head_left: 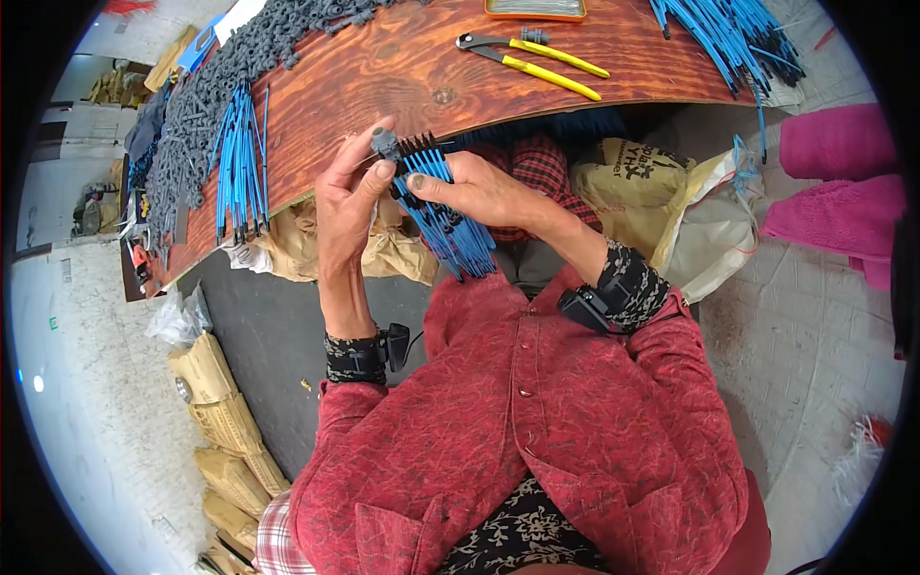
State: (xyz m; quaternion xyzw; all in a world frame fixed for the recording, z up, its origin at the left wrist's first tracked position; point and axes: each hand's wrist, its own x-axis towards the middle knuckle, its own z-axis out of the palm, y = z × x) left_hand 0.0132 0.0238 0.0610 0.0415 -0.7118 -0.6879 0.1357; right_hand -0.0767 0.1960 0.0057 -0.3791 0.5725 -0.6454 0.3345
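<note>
- The left grip [347,192] is pinching a gray fitting [385,144] between thumb and fingers; the right grip [479,196] is grasping a bundle of blue rods [460,247], thumb pressed across it just below the black tips [419,146].
- Fitting and tips meet in front of the chest, off the near edge of the counter [383,72]. The worker would do well to keep the fitting square to a rod's end and push along its length (a sideways push could bend it), with the right thumb loose enough to single out one rod.
- The right fingers are mostly hidden behind the bundle; whether any rod sits inside the fitting cannot be told.
- Farther out, yellow-handled pliers [550,78] lie on the counter, and a heap of gray pieces [254,53] at the far left is cut off by the upper edge, as is an orange-rimmed tray [535,16].
</note>
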